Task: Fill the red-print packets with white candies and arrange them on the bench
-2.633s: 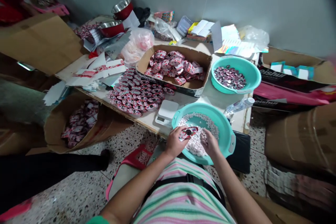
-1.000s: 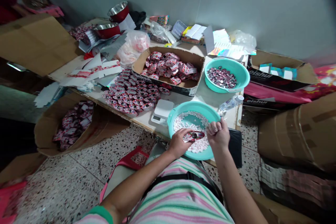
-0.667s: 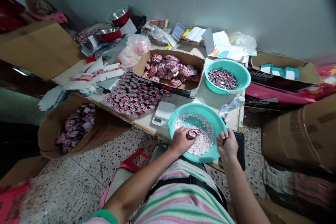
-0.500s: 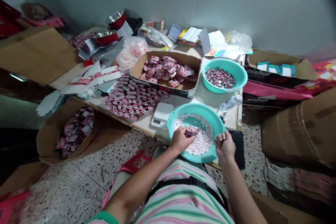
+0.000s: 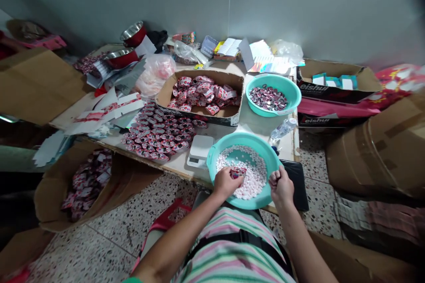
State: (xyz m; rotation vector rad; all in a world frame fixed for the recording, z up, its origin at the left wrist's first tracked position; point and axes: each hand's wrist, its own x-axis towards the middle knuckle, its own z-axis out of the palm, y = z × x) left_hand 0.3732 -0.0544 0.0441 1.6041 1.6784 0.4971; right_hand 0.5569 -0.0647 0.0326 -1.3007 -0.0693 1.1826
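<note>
A turquoise basin full of small white candy-like pieces stands at the table's front edge. Over those pieces my left hand is closed around a small red-and-white printed packet. At the basin's right rim my right hand is curled into a fist; whatever its fingers hold, if anything, is hidden. A white digital scale lies just left of the basin. Beyond it, many similar packets stand upright in close rows.
Behind the scale is a cardboard box of loose packets. A second turquoise basin holds small dark round pieces, with a clear plastic bottle in front. A larger carton of packets stands on the floor at left.
The view has shifted slightly to the right. My left hand with the packet stays low over the white pieces, and my right fist remains by the rim.
</note>
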